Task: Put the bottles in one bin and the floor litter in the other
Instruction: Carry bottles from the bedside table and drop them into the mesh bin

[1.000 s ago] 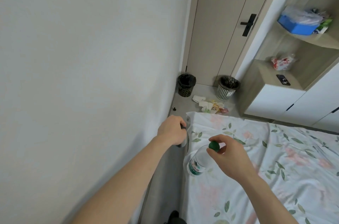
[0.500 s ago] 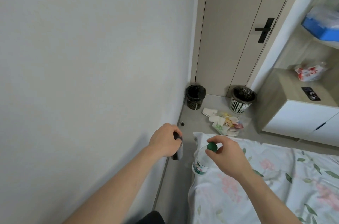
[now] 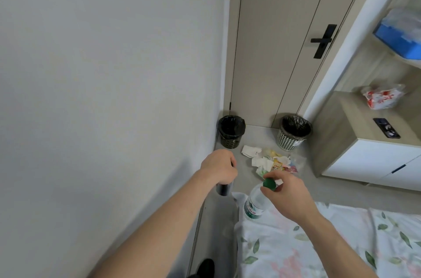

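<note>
My left hand (image 3: 219,167) is closed around a dark bottle (image 3: 64,189), whose lower end hangs out below my fist near the wall. With my right hand (image 3: 287,195) I pinch a clear plastic bottle (image 3: 253,203) by its green cap; it has a green label and hangs over the bed corner. A black bin (image 3: 231,131) stands in the corner by the wall. A white mesh bin (image 3: 293,133) with a black liner stands to its right by the door. Floor litter (image 3: 271,161) of tissues and wrappers lies between the bins and my hands.
The bed with a floral sheet (image 3: 330,243) fills the lower right. A narrow strip of grey floor (image 3: 216,220) runs between bed and wall. A cabinet (image 3: 369,154) with a phone and a snack bag stands at right. The closed door (image 3: 284,38) is behind the bins.
I have walked forward along the bed toward the bins; they and the litter look larger and nearer. Both hands keep their bottles and stay in much the same pose.
</note>
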Demonstrator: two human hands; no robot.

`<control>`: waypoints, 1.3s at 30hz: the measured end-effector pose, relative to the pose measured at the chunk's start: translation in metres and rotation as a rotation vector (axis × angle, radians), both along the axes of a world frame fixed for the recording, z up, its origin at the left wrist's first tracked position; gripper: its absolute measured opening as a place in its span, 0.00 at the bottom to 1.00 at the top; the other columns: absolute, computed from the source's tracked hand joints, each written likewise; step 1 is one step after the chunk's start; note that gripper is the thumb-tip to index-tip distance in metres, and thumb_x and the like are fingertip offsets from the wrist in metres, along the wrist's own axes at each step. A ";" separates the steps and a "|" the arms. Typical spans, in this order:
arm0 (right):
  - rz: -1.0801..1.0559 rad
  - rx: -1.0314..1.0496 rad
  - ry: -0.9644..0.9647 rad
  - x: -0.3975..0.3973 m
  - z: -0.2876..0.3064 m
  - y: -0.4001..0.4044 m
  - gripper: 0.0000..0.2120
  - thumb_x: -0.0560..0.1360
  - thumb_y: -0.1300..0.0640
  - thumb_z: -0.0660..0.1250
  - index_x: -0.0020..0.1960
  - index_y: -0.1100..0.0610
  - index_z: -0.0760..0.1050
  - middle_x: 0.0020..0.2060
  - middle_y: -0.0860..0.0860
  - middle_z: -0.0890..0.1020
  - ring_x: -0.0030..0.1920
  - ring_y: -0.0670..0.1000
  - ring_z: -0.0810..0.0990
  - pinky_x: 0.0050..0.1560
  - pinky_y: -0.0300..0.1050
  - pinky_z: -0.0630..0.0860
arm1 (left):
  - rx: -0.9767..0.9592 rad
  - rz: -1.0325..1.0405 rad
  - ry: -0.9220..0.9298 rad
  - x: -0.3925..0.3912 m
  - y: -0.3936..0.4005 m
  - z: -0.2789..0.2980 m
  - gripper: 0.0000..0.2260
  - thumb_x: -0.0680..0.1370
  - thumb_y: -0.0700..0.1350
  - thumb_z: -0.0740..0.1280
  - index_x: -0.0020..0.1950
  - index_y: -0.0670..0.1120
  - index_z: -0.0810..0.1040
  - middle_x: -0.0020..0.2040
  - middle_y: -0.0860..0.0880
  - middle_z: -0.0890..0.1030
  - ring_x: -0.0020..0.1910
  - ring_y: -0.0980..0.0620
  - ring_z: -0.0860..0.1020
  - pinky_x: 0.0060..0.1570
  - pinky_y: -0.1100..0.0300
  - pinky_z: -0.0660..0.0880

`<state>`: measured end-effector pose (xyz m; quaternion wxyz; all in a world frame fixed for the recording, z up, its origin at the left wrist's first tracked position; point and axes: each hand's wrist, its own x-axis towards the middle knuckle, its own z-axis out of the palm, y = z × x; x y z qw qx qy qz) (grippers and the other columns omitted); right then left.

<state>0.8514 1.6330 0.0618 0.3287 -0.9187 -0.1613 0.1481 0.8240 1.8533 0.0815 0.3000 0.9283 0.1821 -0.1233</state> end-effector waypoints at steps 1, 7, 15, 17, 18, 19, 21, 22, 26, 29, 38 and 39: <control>-0.023 0.004 -0.003 0.014 0.001 0.003 0.12 0.72 0.50 0.75 0.55 0.43 0.80 0.50 0.38 0.82 0.39 0.39 0.81 0.40 0.38 0.73 | -0.004 -0.013 -0.001 0.018 0.004 0.002 0.09 0.73 0.40 0.66 0.45 0.54 0.81 0.47 0.56 0.80 0.50 0.50 0.80 0.51 0.55 0.81; -0.113 0.029 -0.004 0.093 0.010 -0.002 0.11 0.72 0.52 0.74 0.53 0.42 0.80 0.49 0.38 0.82 0.35 0.40 0.82 0.35 0.37 0.75 | -0.005 -0.054 -0.041 0.111 0.008 0.009 0.10 0.74 0.40 0.66 0.50 0.51 0.84 0.50 0.55 0.77 0.51 0.50 0.78 0.54 0.54 0.80; -0.142 0.028 0.023 0.183 -0.007 -0.013 0.12 0.70 0.51 0.76 0.52 0.43 0.81 0.49 0.41 0.83 0.39 0.42 0.83 0.47 0.46 0.80 | -0.071 -0.013 -0.062 0.182 0.025 0.003 0.10 0.76 0.42 0.66 0.53 0.54 0.82 0.53 0.54 0.77 0.52 0.51 0.79 0.56 0.52 0.79; -0.128 0.028 0.037 0.204 -0.008 -0.007 0.11 0.71 0.52 0.76 0.52 0.44 0.82 0.48 0.40 0.83 0.38 0.41 0.82 0.44 0.43 0.79 | -0.079 -0.011 -0.054 0.201 0.031 0.000 0.10 0.77 0.42 0.66 0.53 0.54 0.82 0.55 0.53 0.79 0.52 0.51 0.79 0.57 0.53 0.79; -0.127 0.031 0.041 0.216 -0.009 -0.004 0.11 0.71 0.52 0.76 0.52 0.44 0.82 0.47 0.40 0.83 0.38 0.41 0.82 0.42 0.41 0.78 | -0.075 -0.018 -0.048 0.213 0.034 -0.001 0.10 0.77 0.42 0.67 0.55 0.54 0.82 0.57 0.53 0.78 0.53 0.51 0.79 0.58 0.54 0.78; -0.131 0.034 0.043 0.229 -0.010 0.000 0.11 0.71 0.52 0.76 0.52 0.44 0.82 0.46 0.40 0.84 0.38 0.40 0.82 0.40 0.39 0.76 | -0.067 -0.025 -0.044 0.225 0.037 -0.003 0.11 0.77 0.42 0.67 0.56 0.54 0.82 0.59 0.53 0.78 0.55 0.51 0.78 0.59 0.54 0.78; -0.146 0.027 0.053 0.257 -0.014 0.010 0.10 0.71 0.51 0.75 0.51 0.43 0.81 0.42 0.39 0.83 0.37 0.38 0.81 0.38 0.38 0.73 | -0.054 -0.037 -0.033 0.255 0.046 -0.009 0.12 0.77 0.42 0.67 0.58 0.54 0.82 0.64 0.52 0.77 0.60 0.50 0.77 0.62 0.53 0.77; -0.151 0.026 0.059 0.272 -0.017 0.016 0.10 0.71 0.51 0.75 0.50 0.42 0.81 0.41 0.39 0.83 0.37 0.37 0.80 0.37 0.38 0.73 | -0.053 -0.044 -0.027 0.271 0.051 -0.013 0.12 0.77 0.42 0.67 0.59 0.54 0.81 0.66 0.51 0.76 0.62 0.49 0.77 0.63 0.53 0.76; -0.203 0.009 0.083 0.334 -0.040 0.038 0.10 0.70 0.49 0.75 0.49 0.39 0.79 0.40 0.36 0.82 0.35 0.36 0.80 0.41 0.41 0.75 | -0.030 -0.104 0.003 0.347 0.074 -0.039 0.12 0.78 0.42 0.66 0.61 0.53 0.80 0.69 0.50 0.74 0.57 0.50 0.78 0.60 0.56 0.76; -0.252 -0.010 0.114 0.390 -0.067 0.058 0.10 0.69 0.48 0.75 0.49 0.40 0.79 0.43 0.36 0.82 0.35 0.37 0.80 0.43 0.43 0.77 | -0.019 -0.159 0.061 0.415 0.093 -0.064 0.13 0.78 0.42 0.66 0.61 0.53 0.80 0.68 0.50 0.72 0.54 0.50 0.77 0.59 0.56 0.76; -0.303 -0.087 0.214 0.545 -0.081 0.113 0.10 0.72 0.50 0.73 0.52 0.44 0.78 0.48 0.39 0.82 0.38 0.42 0.82 0.37 0.35 0.72 | 0.009 -0.281 0.186 0.583 0.140 -0.095 0.12 0.77 0.43 0.65 0.59 0.50 0.81 0.64 0.48 0.72 0.55 0.47 0.79 0.58 0.55 0.77; -0.311 -0.098 0.212 0.556 -0.078 0.114 0.10 0.72 0.51 0.73 0.52 0.45 0.79 0.48 0.40 0.82 0.38 0.42 0.82 0.36 0.32 0.70 | 0.009 -0.281 0.183 0.596 0.140 -0.096 0.12 0.77 0.42 0.65 0.58 0.50 0.81 0.64 0.48 0.72 0.55 0.46 0.80 0.58 0.55 0.76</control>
